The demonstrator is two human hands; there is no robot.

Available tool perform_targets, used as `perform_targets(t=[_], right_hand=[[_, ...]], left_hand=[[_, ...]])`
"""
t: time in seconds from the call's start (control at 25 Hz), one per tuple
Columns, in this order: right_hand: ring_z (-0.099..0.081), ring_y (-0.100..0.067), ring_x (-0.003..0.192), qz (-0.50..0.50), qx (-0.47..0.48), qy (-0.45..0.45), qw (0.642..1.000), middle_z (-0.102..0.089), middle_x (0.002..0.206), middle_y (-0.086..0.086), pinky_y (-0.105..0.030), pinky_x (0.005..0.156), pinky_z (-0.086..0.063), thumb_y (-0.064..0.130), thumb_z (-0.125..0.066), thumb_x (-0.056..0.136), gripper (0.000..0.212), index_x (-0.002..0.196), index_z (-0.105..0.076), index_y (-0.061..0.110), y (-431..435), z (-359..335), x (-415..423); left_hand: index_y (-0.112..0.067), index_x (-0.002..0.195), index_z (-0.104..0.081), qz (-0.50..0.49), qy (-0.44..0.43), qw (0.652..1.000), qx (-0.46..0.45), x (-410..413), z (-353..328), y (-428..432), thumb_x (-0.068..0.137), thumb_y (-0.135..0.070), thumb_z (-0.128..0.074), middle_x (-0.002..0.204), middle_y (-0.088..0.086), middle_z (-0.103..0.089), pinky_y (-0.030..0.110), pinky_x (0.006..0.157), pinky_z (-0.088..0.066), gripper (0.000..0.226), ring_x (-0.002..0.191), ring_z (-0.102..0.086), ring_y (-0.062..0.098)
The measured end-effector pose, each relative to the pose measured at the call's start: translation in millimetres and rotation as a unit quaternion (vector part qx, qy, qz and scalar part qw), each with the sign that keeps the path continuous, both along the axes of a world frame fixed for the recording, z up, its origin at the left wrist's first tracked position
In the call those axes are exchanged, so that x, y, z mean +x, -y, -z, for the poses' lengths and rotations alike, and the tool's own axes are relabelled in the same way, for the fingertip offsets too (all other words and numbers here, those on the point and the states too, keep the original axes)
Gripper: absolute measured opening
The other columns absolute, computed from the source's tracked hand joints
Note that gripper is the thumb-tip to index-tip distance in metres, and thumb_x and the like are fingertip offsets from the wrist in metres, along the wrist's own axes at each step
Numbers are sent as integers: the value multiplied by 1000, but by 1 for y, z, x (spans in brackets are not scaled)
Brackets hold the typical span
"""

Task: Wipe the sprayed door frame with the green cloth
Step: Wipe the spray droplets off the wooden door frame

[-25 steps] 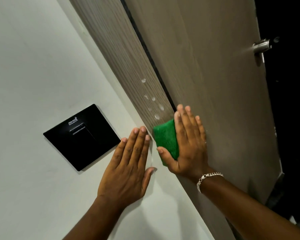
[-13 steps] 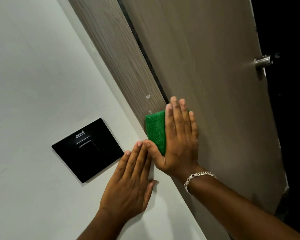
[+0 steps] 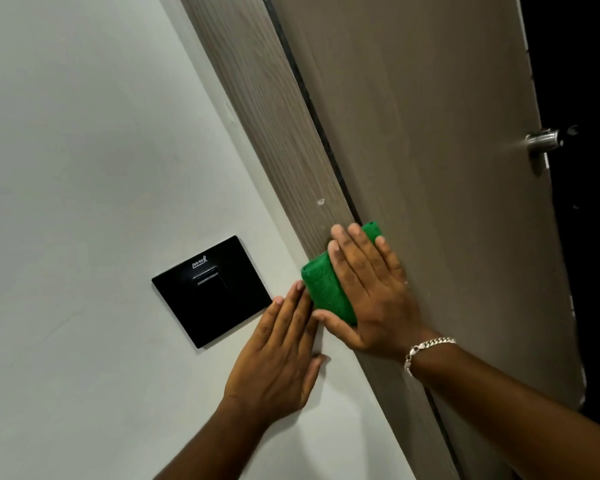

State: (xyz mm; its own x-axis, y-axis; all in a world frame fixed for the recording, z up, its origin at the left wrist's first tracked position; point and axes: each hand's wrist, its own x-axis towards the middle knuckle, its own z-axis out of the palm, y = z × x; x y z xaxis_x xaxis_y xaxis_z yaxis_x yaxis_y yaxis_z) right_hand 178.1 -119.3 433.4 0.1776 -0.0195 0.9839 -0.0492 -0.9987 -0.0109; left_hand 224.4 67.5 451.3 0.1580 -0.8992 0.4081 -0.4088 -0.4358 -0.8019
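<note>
Right hand (image 3: 371, 292) spread flat, pressing green cloth (image 3: 326, 292) against door frame (image 3: 274, 133). Left hand (image 3: 278, 358) spread flat on wall (image 3: 84, 133), beside black plate (image 3: 212, 292). One droplet (image 3: 320, 201) above cloth.

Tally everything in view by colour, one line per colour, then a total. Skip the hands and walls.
Green: 1, the green cloth
Black: 1, the wall panel
Silver: 2, the door handle and the bracelet
Wood-brown: 2, the door frame and the door
Total: 6
</note>
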Motion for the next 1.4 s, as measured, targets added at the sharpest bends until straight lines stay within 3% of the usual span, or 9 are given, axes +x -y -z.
perform_targets(t=[0.16,0.32,0.48,0.68,0.84,1.0,1.2,1.28,1.4], right_hand=[[-16,-32,151,3,141,47,989,-23,161,-17,-47,125,-11,65,-29,94,85,151,-21,2,-17,-48,16],[-18,-33,150,2,31,12,999,-20,159,-18,-47,124,-12,60,-35,95,82,150,-19,2,-7,-18,4],[-17,-35,150,-8,137,58,989,-24,159,-23,-44,124,-9,61,-32,94,84,149,-22,-2,-5,-53,13],[-15,-35,150,-3,21,-3,1000,-20,159,-22,-46,124,-9,60,-36,94,85,149,-21,-2,4,-26,3],[-15,-35,150,1,130,51,990,-22,160,-23,-45,125,-7,62,-30,95,84,150,-21,-2,-6,-63,15],[-13,-33,151,5,14,2,1000,-21,159,-22,-49,124,-10,61,-34,94,84,150,-19,0,-6,-34,4],[-17,-34,150,13,135,57,989,-24,160,-21,-47,124,-9,64,-28,94,85,150,-22,0,-13,-89,19],[-18,-35,150,14,95,51,994,-25,160,-20,-47,124,-9,64,-28,95,84,150,-21,2,-22,-93,19],[-22,-34,149,5,-72,-16,997,-22,159,-17,-48,123,-12,59,-38,95,81,150,-22,2,-7,-53,-1]], left_hand=[[3,150,-19,-1,-2,1000,-8,1,0,0,96,-48,-34,158,25,-13,47,121,-14,76,148,-13,37],[4,150,-19,8,0,1000,-6,2,2,-2,96,-47,-33,158,26,-12,47,121,-12,75,148,-12,38],[2,151,-18,2,-9,1000,-17,1,1,0,97,-50,-31,159,23,-12,45,122,-8,76,149,-11,36],[3,150,-18,7,-3,1000,-10,3,1,-2,98,-49,-30,159,24,-13,46,121,-10,75,148,-12,37],[1,150,-19,13,-16,1000,-17,5,2,-2,97,-51,-31,159,22,-15,47,122,-14,76,148,-13,36],[2,150,-20,23,-7,1000,-13,5,4,-3,97,-50,-33,157,24,-16,47,122,-16,76,147,-15,37],[2,150,-18,25,-20,999,-26,5,2,-1,96,-49,-34,159,23,-14,45,120,-13,76,148,-13,36],[2,150,-21,29,-13,999,-29,5,1,-1,96,-48,-34,158,23,-18,46,121,-14,74,148,-14,36],[2,149,-23,30,-10,999,-25,3,3,-3,97,-48,-34,156,25,-22,47,122,-16,73,147,-17,37]])
